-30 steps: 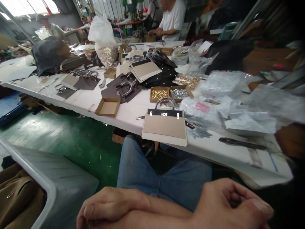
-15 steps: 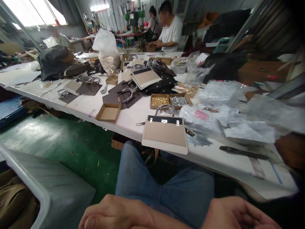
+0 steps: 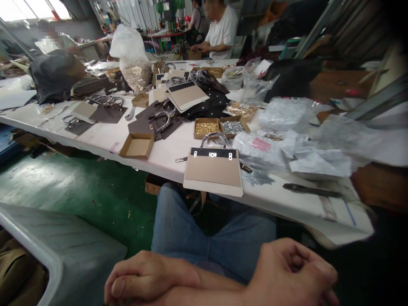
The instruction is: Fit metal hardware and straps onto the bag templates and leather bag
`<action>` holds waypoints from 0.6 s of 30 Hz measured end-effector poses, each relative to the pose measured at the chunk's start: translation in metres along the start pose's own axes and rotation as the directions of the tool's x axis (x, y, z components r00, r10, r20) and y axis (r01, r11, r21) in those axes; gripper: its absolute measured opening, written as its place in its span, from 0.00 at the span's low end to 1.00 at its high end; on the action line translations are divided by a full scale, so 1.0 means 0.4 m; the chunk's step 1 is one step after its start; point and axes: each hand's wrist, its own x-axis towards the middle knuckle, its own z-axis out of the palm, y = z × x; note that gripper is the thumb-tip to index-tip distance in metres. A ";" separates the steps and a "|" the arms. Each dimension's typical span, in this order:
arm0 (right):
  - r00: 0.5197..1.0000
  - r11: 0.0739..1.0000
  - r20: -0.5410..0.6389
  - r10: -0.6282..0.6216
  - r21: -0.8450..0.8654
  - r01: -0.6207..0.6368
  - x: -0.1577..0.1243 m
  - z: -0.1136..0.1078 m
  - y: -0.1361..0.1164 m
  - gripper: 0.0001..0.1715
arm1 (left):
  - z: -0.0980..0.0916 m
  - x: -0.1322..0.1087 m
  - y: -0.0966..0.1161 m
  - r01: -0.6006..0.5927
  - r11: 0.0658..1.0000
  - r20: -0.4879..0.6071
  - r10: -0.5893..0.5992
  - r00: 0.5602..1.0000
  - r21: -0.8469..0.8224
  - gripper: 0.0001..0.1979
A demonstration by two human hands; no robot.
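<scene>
My forearms cross low in view over my lap, so each hand lies on the opposite side. My left hand (image 3: 291, 270), at the right, has its fingers loosely curled inward with nothing visible in them. At the left, my right hand (image 3: 135, 274) is loosely closed, thumb beside the bent fingers. Neither hand touches anything on the table. Beyond my knees, a beige handbag panel (image 3: 212, 172) with a dark top band, metal fittings and a wrapped handle (image 3: 214, 137) lies at the table edge. Behind it stand small boxes of gold rivets (image 3: 206, 128) and silver rivets (image 3: 231, 127).
An open cardboard box (image 3: 137, 145) sits near the edge of the white-covered table (image 3: 162, 163). Stacked bag panels (image 3: 188, 94), plastic packages (image 3: 283, 114) and a dark-handled tool (image 3: 310, 190) lie around. A grey bin (image 3: 79, 233) stands at left; people work beyond.
The view has shifted, moving the table and its contents up and left in the picture. My left hand has risen and shows more fully; my right hand has barely moved.
</scene>
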 end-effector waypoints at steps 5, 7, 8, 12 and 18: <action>0.992 0.992 -0.117 0.039 -0.111 -0.052 -0.041 -0.021 -0.021 0.17 | 0.002 -0.022 0.021 0.056 0.998 0.137 -0.058 0.989 0.022 0.31; 0.895 0.975 -0.446 -0.013 -0.205 -0.088 -0.121 -0.050 -0.027 0.19 | -0.029 -0.042 0.056 0.048 0.998 0.208 -0.054 0.977 0.031 0.34; 0.785 0.969 -0.618 -0.038 -0.215 -0.122 -0.175 -0.069 -0.020 0.21 | -0.055 -0.052 0.076 0.035 0.999 0.222 -0.041 0.974 0.032 0.35; 0.161 0.926 -0.985 -0.053 -0.109 -0.362 -0.418 -0.167 0.081 0.30 | -0.213 -0.079 0.136 -0.066 0.997 0.160 0.058 0.985 0.046 0.32; -0.041 0.863 -0.988 -0.149 -0.109 -0.492 -0.572 -0.324 0.250 0.52 | -0.464 -0.088 0.072 -0.235 0.953 -0.156 0.266 0.951 0.192 0.28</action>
